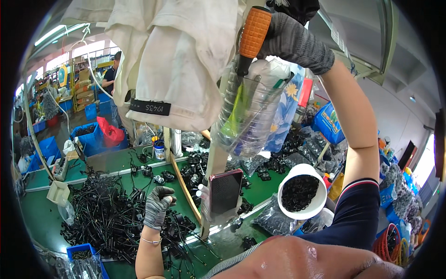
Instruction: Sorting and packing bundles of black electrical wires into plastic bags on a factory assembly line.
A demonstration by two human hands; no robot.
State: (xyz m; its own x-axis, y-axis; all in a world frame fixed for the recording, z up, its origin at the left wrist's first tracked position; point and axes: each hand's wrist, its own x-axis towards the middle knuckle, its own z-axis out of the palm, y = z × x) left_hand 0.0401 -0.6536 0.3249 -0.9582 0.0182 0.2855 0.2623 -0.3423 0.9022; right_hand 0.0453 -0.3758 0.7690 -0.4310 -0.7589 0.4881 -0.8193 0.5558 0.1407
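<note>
My right hand [297,44], in a grey knitted glove, is raised high and closed on a screwdriver [255,31] with an orange grip; the handle hides part of its fingers. Its black lower end points down at the mouth of a cut clear plastic bottle [251,129], which holds a yellow-green tool and other slim items. Lower down, my left hand [159,207], gloved alike, is curled shut at the edge of a heap of black cables with small connectors [109,209]. I see nothing in its fingers.
A phone-like dark panel with a red edge [226,191] is on the post below the bottle. White cloth [179,79] hangs on the left. A white bucket [303,191] holds small black parts. Green worktops [42,209] carry more parts. Another person [111,76] stands far left.
</note>
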